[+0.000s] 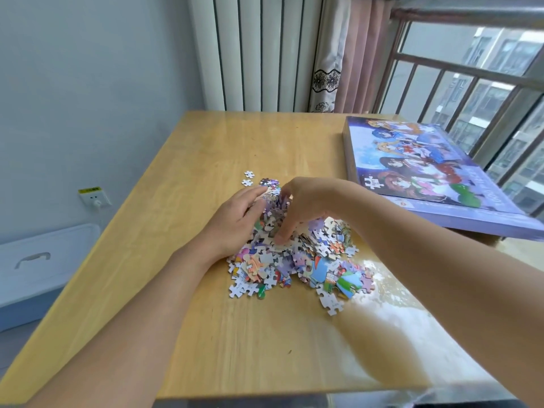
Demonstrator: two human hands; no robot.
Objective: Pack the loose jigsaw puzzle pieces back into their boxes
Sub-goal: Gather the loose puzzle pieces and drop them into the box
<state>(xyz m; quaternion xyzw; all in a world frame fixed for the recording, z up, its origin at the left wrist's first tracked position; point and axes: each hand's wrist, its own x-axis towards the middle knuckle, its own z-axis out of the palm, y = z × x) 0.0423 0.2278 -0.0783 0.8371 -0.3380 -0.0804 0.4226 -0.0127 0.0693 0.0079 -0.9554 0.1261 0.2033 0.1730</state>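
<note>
So nearest the camera it's just 2 bare forearms reaching out over a light wooden table (206,334), and both of them end in the pile of puzzle pieces (294,260) sitting around the middle of the tabletop. The pile spreads toward the viewer from under the hands, colourful sides and white backs all mixed up, with a few strays at the near right edge.

The left hand (235,219) lies on the left side of the heap, fingers fairly straight and together, pressing against the pieces on that flank. The right hand (303,207) comes in from the other side, arched over the top of the heap with fingers curled down into it and the thumb tip planted on the pieces. Can't tell if it's actually got any pinched or is just raking them. The 2 hands are close, nearly fingertip to fingertip over the far end of the pile.

Just past the left fingertips, 2 white pieces (248,178) sit apart from the rest.

Further back on the right, well clear of the pile, the puzzle box (426,172) lies flat with its cartoon-picture lid on, hanging a bit over the table's right edge.

Beyond that: a white radiator (259,51), a pinkish curtain (353,54), a barred window (471,83). Down left there's a wall socket (94,197) and a white storage bin (38,266) on the floor.
</note>
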